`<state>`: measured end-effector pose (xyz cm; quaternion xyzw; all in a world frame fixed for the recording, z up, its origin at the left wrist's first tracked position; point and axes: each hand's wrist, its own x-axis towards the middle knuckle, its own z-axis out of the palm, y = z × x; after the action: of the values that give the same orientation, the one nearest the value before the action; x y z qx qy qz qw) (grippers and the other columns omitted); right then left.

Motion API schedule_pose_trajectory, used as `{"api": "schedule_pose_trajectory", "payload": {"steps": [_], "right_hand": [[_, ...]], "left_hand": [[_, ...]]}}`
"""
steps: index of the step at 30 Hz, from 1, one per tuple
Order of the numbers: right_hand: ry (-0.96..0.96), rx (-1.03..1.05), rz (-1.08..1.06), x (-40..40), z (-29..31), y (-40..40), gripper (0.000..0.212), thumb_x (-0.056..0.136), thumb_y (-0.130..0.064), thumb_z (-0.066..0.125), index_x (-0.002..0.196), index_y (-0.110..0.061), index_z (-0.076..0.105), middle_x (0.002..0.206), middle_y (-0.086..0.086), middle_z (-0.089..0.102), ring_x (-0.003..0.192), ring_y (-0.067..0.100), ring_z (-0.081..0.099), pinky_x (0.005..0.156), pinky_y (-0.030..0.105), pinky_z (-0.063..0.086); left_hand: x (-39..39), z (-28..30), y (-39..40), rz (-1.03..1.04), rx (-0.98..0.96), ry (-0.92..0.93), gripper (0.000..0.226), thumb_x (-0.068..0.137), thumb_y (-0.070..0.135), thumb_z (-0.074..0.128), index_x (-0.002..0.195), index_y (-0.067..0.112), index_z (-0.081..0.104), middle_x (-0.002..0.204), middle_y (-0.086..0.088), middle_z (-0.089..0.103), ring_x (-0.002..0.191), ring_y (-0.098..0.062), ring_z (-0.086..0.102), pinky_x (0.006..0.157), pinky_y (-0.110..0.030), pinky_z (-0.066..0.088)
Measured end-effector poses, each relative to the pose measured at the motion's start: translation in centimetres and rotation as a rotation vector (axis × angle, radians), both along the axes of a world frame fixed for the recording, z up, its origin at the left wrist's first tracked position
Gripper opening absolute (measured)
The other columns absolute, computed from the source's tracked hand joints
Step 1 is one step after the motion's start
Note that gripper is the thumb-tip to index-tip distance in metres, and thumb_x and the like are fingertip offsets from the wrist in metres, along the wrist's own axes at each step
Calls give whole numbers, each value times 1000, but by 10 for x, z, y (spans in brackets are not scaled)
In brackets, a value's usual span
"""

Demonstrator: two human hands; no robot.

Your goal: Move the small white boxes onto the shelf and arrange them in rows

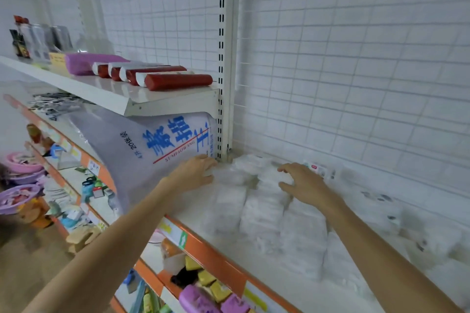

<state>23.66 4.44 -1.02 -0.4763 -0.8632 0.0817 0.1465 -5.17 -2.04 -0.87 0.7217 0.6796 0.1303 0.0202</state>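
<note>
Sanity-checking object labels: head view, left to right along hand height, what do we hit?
Pink basins → large bag with blue print → left hand → small white boxes → right hand
</note>
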Motion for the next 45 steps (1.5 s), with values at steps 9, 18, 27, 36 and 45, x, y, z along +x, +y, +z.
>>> {"api": "schedule_pose_trajectory", "payload": {"steps": [9,18,27,36,45], "right_hand": [[-118,-176,-46,-16,-4,34,68,73,-47,72,129,-20,44,126,5,52,111,20,48,91,32,42],[202,-251,-53,-10,-9,36,38,79,-34,68,114,-27,54,116,-4,54,106,13,52,86,24,41],[781,-573,-160,-11,11,10,15,97,-32,42,100,-29,56,104,13,63,70,29,68,54,29,51],[913,-719,-151,-23,3,-7,49,81,-6,69,119,-29,48,105,13,61,74,22,63,60,30,54],[807,-384,-352,-22,3,-33,61,70,10,70,112,-20,37,99,5,55,67,16,57,54,27,52]], "left_hand": [[-8,-15,48,-227,-230,-18,61,83,0,56,137,23,39,145,2,37,131,-15,34,106,-27,28],[-13,-17,49,-185,-132,-249,51,89,26,60,136,16,42,137,0,46,119,-15,48,93,-18,36],[-9,-15,39,-92,-106,-1038,21,96,19,45,115,27,50,107,-3,59,92,-20,60,66,-27,54],[-8,-14,28,-189,-296,-1377,47,80,-14,44,111,21,43,119,-12,53,105,-24,56,68,-22,50],[-8,-23,27,-234,-221,-1168,57,78,-12,57,123,18,37,112,-1,57,102,-14,56,76,-26,55]]}}
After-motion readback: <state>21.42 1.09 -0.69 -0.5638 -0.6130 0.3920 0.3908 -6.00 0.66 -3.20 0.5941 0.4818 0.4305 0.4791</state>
